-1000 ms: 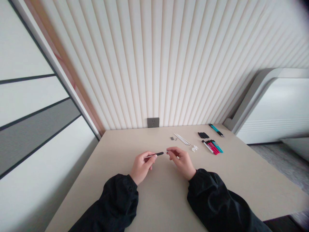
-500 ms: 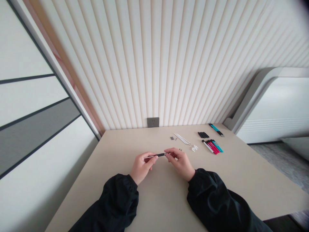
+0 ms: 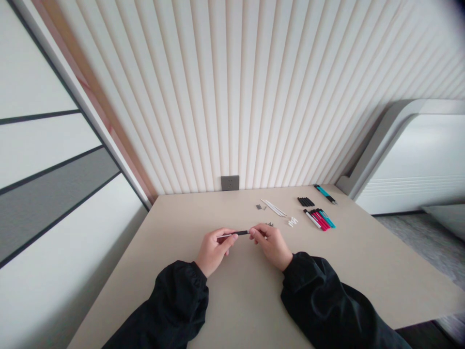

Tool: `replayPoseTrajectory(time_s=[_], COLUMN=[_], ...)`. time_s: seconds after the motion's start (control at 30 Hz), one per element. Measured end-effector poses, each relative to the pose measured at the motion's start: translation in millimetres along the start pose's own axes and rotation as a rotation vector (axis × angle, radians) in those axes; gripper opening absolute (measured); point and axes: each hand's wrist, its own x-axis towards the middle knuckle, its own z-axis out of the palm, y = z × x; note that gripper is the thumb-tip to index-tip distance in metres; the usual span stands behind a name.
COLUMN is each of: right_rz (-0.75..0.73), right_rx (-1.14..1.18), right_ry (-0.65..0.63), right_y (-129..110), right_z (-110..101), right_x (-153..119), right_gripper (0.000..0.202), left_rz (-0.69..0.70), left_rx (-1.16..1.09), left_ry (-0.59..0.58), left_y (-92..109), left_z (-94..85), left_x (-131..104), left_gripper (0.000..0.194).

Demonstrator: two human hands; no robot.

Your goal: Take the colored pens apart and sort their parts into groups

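Between my two hands, above the table, lies a pen part with a black grip [image 3: 241,233], held almost level. My left hand [image 3: 213,251] is closed around its left side, where a thin white refill [image 3: 224,236] shows between the fingers. My right hand [image 3: 271,246] pinches at the grip's right end; a small silvery tip is mostly covered by its fingertips. Just behind the right fingers lie several small metal parts [image 3: 269,224], partly hidden.
Several white refills [image 3: 274,208], small white pieces [image 3: 292,221], black grips [image 3: 305,201] and white, red and teal pen barrels [image 3: 320,219] lie at the table's [image 3: 240,300] back right. A teal-and-black pen [image 3: 326,194] and small grey pieces [image 3: 258,207] lie farther back. A socket [image 3: 230,183] is behind.
My right fingertips have shifted slightly on the silvery tip at the grip's end, and more of the small metal parts behind them shows. My left hand holds nearly still.
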Motion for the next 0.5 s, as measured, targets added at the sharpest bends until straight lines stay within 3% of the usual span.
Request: replayPoseTrajectory(time_s=[0.1, 0.5], right_rz=[-0.005, -0.049], right_rx=[-0.019, -0.037], right_ry=[-0.009, -0.017], right_y=[0.4, -2.9], right_z=[-0.1, -1.2], right_x=[-0.7, -1.1], right_gripper=[0.037, 0.024], left_rz=[-0.006, 0.008], left_rx=[-0.008, 0.013], left_ry=[-0.006, -0.002], left_y=[2.6, 0.5], left_z=[0.5, 0.7], left_x=[-0.3, -0.3], left_gripper=[0.036, 0.034])
